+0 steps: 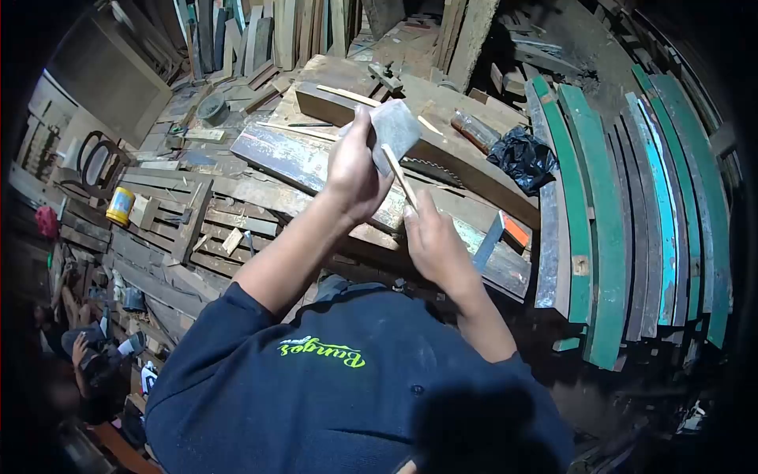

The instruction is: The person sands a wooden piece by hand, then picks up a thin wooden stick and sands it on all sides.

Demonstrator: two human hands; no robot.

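Observation:
My left hand point(352, 162) is closed on a pale grey folded sheet, which looks like sandpaper point(397, 126), held up above the workbench. A thin wooden stick point(400, 180) is pinched in my right hand point(434, 241). It slants up and left, its far end against or just in front of the sheet; contact is hard to make out. Behind my hands lies a thick wooden beam point(489, 183), with a toothed saw blade point(433, 168) along its near side. Nearer my right hand are a try square point(499, 237) with an orange handle and a painted plank point(276, 156).
At right stand long green boards point(594, 229). A black plastic bag point(523, 158) and a bottle point(474, 132) lie on the bench. Leftward are a yellow tub point(120, 205), wood scraps and a seated person point(91, 344). Planks point(296, 35) lean at the back.

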